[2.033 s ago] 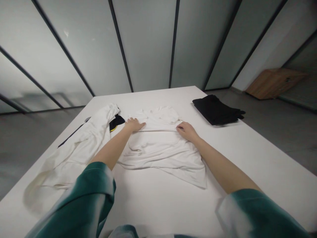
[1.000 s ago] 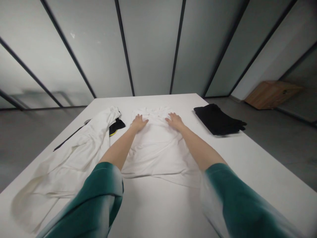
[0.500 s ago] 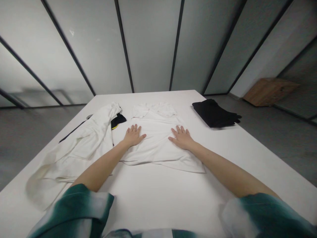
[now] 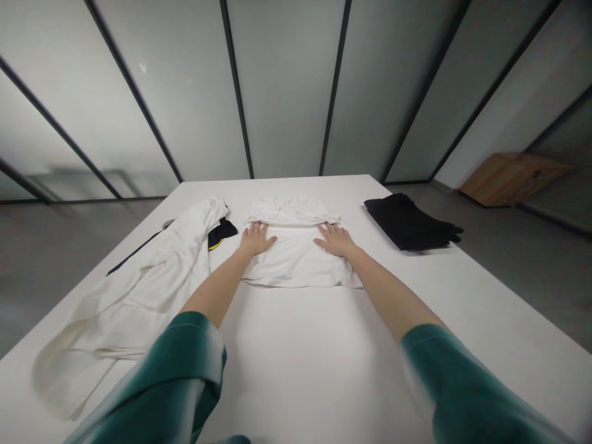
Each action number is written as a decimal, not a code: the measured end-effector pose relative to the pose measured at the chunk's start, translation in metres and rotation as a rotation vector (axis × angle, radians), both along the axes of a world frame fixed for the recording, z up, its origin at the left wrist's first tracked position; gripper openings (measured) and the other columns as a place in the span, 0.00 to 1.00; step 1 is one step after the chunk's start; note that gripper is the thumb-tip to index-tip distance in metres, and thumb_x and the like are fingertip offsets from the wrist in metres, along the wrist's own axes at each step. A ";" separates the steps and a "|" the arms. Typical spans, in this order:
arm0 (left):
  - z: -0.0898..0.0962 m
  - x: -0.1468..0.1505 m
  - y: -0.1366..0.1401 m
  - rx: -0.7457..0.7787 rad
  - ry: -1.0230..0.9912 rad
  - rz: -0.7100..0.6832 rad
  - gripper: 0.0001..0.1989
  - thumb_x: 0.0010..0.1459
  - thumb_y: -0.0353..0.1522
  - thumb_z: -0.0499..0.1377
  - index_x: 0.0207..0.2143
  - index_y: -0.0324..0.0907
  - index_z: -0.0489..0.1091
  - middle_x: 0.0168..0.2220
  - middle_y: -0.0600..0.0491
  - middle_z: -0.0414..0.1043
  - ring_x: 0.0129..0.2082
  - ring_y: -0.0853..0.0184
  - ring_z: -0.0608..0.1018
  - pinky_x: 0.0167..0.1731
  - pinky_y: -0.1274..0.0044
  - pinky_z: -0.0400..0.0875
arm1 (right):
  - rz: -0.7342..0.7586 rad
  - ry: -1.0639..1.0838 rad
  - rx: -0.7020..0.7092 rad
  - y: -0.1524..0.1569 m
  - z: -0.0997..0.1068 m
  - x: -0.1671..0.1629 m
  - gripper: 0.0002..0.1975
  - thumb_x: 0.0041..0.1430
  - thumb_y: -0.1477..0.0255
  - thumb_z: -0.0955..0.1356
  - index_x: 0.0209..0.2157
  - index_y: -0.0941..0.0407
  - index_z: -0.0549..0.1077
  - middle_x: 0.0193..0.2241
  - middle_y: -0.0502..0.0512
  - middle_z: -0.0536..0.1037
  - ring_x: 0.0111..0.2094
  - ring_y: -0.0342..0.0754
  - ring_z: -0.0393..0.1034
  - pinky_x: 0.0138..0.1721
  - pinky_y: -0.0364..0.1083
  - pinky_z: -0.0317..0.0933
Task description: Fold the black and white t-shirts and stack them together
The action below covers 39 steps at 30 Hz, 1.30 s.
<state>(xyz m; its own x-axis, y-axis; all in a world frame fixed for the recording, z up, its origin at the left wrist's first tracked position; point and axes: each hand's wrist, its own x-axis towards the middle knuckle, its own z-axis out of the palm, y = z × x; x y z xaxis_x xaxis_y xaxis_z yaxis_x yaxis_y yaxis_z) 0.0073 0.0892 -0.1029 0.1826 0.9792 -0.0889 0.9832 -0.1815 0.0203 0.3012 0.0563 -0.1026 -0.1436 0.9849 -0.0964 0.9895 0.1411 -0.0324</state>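
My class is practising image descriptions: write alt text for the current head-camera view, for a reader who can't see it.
A person's left hand and right hand lie palm down on a white shirt, with a fold across it just beyond them, on a white table. A rumpled white garment lies to the left and folded black clothing to the right.

1. Shirt point(image 4: 300, 262) is lying on table point(image 4: 296, 357), under left hand point(image 4: 256, 239) and right hand point(image 4: 338, 241).
2. Second garment point(image 4: 160, 265) is lying left of left hand.
3. Cloth pile point(image 4: 409, 223) is sitting right of right hand.
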 end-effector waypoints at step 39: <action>0.028 -0.049 -0.114 0.173 -0.140 0.011 0.24 0.63 0.47 0.50 0.51 0.41 0.70 0.52 0.43 0.71 0.54 0.55 0.72 0.53 0.68 0.67 | -0.075 0.190 0.206 -0.103 0.012 0.042 0.27 0.67 0.62 0.58 0.60 0.61 0.67 0.59 0.66 0.70 0.59 0.55 0.64 0.60 0.51 0.56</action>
<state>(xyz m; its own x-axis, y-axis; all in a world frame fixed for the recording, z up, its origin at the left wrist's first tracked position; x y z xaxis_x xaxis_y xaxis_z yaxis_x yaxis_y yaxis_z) -0.0414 -0.0252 -0.0752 0.1708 0.9796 0.1061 0.9749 -0.1837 0.1259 0.3428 -0.0468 -0.0906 -0.0656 0.9895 0.1288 0.9763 0.0903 -0.1968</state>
